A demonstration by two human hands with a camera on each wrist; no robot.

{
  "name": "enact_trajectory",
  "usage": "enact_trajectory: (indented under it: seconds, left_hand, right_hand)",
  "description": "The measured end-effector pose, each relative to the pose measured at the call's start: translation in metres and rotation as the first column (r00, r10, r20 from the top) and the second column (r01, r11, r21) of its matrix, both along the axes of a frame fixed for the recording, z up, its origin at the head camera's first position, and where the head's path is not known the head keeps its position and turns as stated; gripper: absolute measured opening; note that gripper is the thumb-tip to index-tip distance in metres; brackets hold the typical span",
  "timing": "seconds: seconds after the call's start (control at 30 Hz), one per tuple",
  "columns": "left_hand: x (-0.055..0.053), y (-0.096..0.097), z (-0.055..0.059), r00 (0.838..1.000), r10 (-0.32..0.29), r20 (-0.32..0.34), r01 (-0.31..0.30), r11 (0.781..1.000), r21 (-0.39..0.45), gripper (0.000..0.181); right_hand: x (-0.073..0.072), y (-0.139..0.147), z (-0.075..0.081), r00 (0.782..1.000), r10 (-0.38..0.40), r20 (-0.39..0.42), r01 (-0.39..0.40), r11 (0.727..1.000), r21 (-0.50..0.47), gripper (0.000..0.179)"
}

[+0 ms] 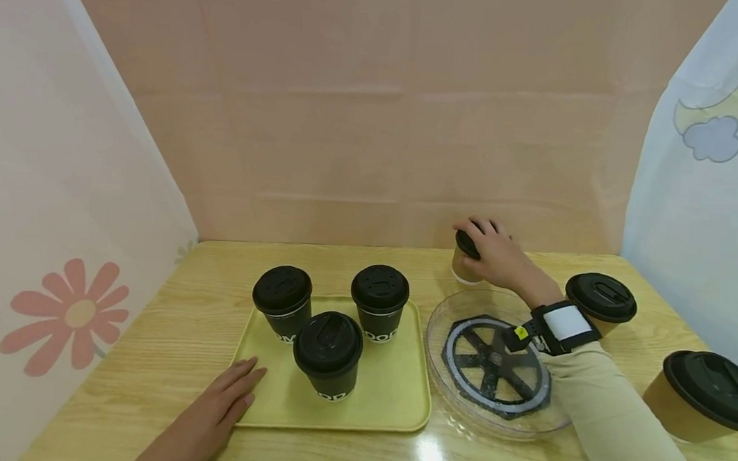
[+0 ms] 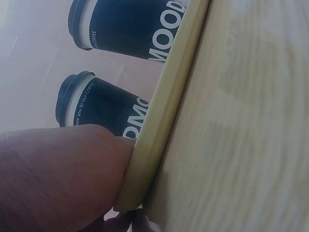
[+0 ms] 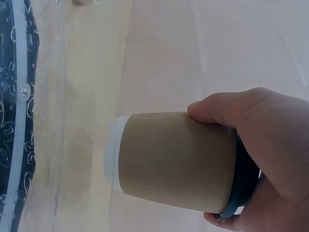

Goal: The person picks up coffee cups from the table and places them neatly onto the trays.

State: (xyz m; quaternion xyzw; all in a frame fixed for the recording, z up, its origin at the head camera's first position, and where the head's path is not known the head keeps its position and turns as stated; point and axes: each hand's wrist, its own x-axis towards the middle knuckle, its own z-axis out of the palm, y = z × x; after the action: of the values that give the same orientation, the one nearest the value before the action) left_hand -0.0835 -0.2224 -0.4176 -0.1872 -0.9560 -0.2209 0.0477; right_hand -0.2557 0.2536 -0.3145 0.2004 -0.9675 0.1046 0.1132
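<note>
At the back of the table my right hand [image 1: 491, 254] grips a brown paper cup [image 3: 176, 159] with a black lid from above. My thumb lies on the cup's side and other fingers curl by the lid. The cup stands upright beyond a clear round turntable [image 1: 439, 380] with a dark spoked base. My left hand [image 1: 219, 400] rests at the left rim of a yellow tray [image 1: 391, 402], fingers nearly straight. On the tray are three black lidded cups: front [image 1: 330, 371], back left [image 1: 283, 316] and back right [image 1: 380, 318], with white lettering.
Two more brown cups with black lids stand right of the turntable, one farther back [image 1: 600, 298] and one near the right wall [image 1: 685, 407]. My right forearm reaches over the turntable's right side. Pale cloth walls [image 1: 373, 147] enclose the table.
</note>
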Motion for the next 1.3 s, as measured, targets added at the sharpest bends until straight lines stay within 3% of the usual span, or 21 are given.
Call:
enact_trajectory:
  seconds: [0.57, 0.9, 1.1, 1.3]
  left_hand:
    - [0.001, 0.001, 0.002, 0.999, -0.005, 0.047, 0.004, 1.000, 0.017, 0.040]
    - [0.001, 0.003, 0.001, 1.000, -0.007, -0.002, 0.007, 1.000, 0.016, 0.039]
    - [0.001, 0.003, 0.000, 1.000, -0.001, 0.028, 0.000, 1.000, 0.016, 0.039]
    - [0.000, 0.003, -0.002, 1.000, -0.010, -0.026, 0.010, 1.000, 0.020, 0.039]
  right_hand:
    - [0.017, 0.002, 0.008, 0.998, 0.015, -0.068, -0.013, 0.999, 0.032, 0.056]
    - [0.031, -0.002, 0.018, 0.989, 0.029, -0.145, -0.025, 0.999, 0.032, 0.055]
    - [0.038, -0.005, 0.023, 0.983, 0.035, -0.181, -0.031, 0.999, 0.026, 0.055]
    - [0.045, -0.004, 0.024, 0.973, 0.046, -0.226, -0.043, 0.999, 0.017, 0.056]
